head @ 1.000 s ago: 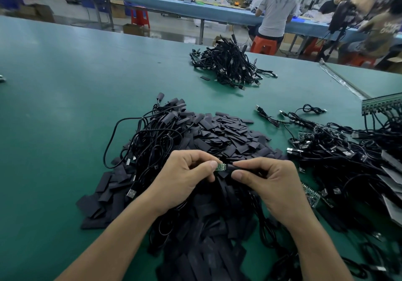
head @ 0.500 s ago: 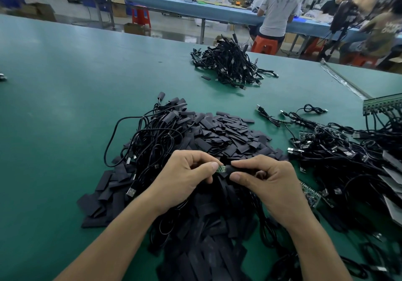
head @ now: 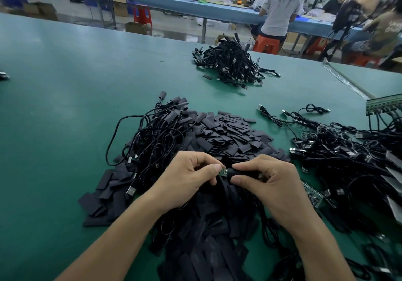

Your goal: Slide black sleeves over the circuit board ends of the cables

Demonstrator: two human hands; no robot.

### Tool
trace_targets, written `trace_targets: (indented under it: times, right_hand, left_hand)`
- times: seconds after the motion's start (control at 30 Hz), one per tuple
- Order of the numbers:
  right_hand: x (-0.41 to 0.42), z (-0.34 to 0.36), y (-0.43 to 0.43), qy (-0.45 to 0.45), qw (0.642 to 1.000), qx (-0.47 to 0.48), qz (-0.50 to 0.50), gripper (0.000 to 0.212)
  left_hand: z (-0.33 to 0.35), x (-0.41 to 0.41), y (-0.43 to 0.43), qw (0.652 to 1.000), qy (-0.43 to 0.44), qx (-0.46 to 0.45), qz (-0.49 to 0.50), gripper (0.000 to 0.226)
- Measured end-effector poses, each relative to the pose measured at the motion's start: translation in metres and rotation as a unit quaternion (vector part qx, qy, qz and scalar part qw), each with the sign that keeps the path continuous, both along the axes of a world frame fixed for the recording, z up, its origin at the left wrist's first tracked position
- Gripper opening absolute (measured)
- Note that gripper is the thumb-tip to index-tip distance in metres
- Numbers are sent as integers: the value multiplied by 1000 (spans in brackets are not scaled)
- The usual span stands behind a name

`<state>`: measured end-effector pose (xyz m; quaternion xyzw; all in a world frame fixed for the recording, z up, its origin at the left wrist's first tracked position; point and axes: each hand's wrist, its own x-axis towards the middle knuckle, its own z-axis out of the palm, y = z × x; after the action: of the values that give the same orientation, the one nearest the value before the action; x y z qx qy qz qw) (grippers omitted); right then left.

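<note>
My left hand pinches the small green circuit board at the end of a cable, just above the heap of flat black sleeves. My right hand pinches a black sleeve that sits over the board's right part. Only a short green tip of the board shows between my two thumbs. The cable itself is hidden under my hands.
A tangle of black cables lies left of the sleeve heap. More cables with bare boards spread to the right. A separate cable bundle lies farther back on the green table. People work at a blue bench behind.
The sleeve has slid a little further left over the board, so less green shows. Both hands have stayed in about the same place.
</note>
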<state>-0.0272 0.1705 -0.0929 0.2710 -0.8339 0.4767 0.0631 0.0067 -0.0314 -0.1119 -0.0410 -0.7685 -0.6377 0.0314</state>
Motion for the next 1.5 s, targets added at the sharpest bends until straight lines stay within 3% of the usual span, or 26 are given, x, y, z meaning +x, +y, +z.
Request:
trace_targets:
  times: [0.37, 0.47, 0.6, 0.77, 0.9, 1.1, 1.5]
  right_hand:
    - [5, -2, -10, 16, 1000, -6, 20, 27]
    - [3, -4, -11, 36, 999, -6, 21, 24]
    - [0, -6, -9, 46, 999, -14, -16, 20]
    - [0, -5, -8, 49, 998, -31, -24, 26]
    - [1, -6, -6, 48, 998, -16, -28, 43]
    - [0, -4, -4, 108, 993, 8, -48, 27]
    - [0, -4, -5, 86, 994, 53, -28, 24]
  left_hand:
    - [1, 1, 0, 997, -16, 59, -49, 6]
    - [2, 1, 0, 997, -23, 59, -42, 14]
    - [7, 3, 0, 998, -41, 44, 3, 7]
    - [9, 3, -1, 995, -65, 71, 27, 10]
    - [9, 2, -2, 991, -82, 105, 30, 8]
    - [6, 1, -4, 995, -77, 54, 26, 12]
    - [3, 2, -5, 997, -70, -9, 9, 16]
